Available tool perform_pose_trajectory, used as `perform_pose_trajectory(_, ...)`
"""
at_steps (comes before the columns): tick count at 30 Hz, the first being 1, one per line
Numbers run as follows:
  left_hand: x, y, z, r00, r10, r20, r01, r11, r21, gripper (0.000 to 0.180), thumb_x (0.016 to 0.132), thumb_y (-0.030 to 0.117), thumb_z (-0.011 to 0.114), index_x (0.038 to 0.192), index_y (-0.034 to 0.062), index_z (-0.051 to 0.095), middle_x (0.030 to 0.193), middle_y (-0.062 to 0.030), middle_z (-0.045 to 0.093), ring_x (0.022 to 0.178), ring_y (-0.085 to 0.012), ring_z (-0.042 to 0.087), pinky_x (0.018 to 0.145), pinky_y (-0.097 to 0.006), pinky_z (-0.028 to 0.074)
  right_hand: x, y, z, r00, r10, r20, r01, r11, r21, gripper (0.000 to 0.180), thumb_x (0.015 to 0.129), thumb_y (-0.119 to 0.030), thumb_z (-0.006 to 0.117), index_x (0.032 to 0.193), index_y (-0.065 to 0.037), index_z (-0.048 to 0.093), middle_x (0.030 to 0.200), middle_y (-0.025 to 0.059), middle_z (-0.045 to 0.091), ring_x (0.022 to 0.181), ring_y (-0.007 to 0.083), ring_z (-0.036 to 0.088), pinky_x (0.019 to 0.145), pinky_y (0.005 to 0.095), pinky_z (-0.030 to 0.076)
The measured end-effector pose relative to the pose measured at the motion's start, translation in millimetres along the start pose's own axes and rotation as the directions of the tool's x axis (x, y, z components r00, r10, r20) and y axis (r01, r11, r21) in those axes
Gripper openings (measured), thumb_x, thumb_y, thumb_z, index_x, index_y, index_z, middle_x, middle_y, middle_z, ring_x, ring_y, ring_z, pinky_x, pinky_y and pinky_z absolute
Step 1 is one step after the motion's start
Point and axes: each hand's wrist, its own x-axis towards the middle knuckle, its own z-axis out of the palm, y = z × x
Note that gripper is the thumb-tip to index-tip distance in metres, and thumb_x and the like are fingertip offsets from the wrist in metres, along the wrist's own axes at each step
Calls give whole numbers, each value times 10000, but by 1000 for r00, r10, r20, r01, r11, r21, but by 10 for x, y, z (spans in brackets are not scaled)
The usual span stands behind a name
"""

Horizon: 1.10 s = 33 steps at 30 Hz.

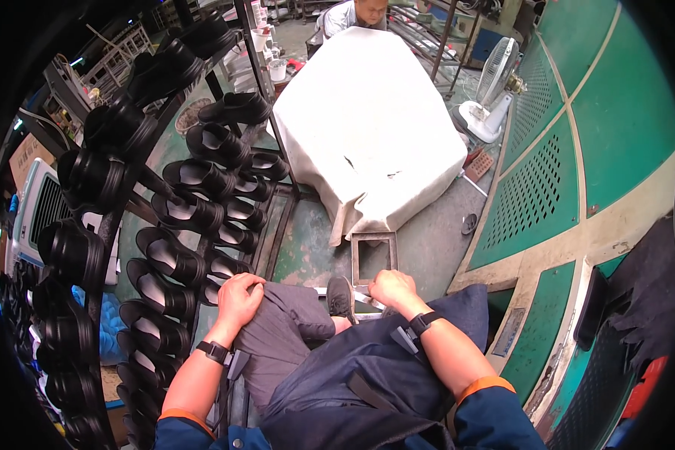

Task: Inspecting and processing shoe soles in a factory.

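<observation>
My left hand (pixel 240 298) lies on the left leg of my grey trousers (pixel 285 337), near the knee. Its fingers lie together over the cloth, with nothing visible in them. On the dark blue apron (pixel 397 352) over my right leg rests my right hand (pixel 394 291), its fingers folded in. No object shows in that hand. Just beyond the right hand, a rusty metal frame (pixel 373 235) sticks out from under a large pale cloth cover (pixel 367 105). One dark shoe (pixel 341 298) shows between my knees.
Racks of black shoes (pixel 176 214) stand close on my left. Green machine panels (pixel 536 195) line the right side. A white fan (pixel 495 90) stands at the far right. Behind the cloth-covered load, a person (pixel 345 16) leans forward. A white bucket (pixel 277 70) sits at the back.
</observation>
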Motion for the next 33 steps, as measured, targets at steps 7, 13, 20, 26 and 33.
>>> perform_pose_trajectory(7, -6, -1, -14, 1000, -14, 18, 13, 1000, 28, 182, 816, 169, 610, 890, 51, 728, 889, -120, 702, 876, -311, 668, 776, -384, 517, -6, 8, 12, 1000, -16, -14, 16, 1000, 5, 410, 881, -364, 553, 1016, -29, 746, 1077, 213, 705, 1054, 361, 668, 911, 446, 518)
perform_pose_trajectory(13, -2, -2, -6, 1000, -3, -11, 3, 1000, -10, 178, 791, 168, 626, 870, 50, 732, 862, -127, 698, 865, -320, 669, 785, -397, 520, -15, 6, 24, 1000, -17, -10, 17, 1000, -8, 398, 870, -355, 555, 1011, -37, 749, 1065, 218, 705, 1043, 364, 671, 908, 450, 519)
perform_pose_trajectory(20, -11, -22, -2, 1000, -12, -4, 12, 1000, -7, 173, 789, 168, 631, 869, 54, 733, 865, -125, 699, 872, -317, 670, 790, -395, 521, -2, 14, 58, 1000, -17, -18, 17, 1000, -5, 387, 863, -356, 561, 1001, -51, 755, 1047, 216, 709, 1032, 365, 674, 907, 448, 519)
perform_pose_trajectory(26, -1, -32, -1, 1000, 4, -18, -4, 1000, -14, 167, 793, 174, 636, 863, 55, 731, 854, -119, 698, 853, -313, 669, 780, -394, 520, -6, 6, 49, 1000, -20, -13, 20, 1000, -13, 380, 865, -361, 571, 1001, -58, 757, 1045, 215, 709, 1035, 363, 673, 907, 451, 519)
perform_pose_trajectory(33, -5, -33, -11, 1000, 10, 7, -10, 1000, -4, 179, 816, 174, 616, 882, 52, 728, 883, -122, 701, 864, -318, 665, 768, -390, 516, 0, 13, 52, 1000, -2, -20, 1, 1000, -4, 376, 852, -352, 585, 1011, -59, 758, 1052, 214, 708, 1031, 368, 672, 904, 455, 519)
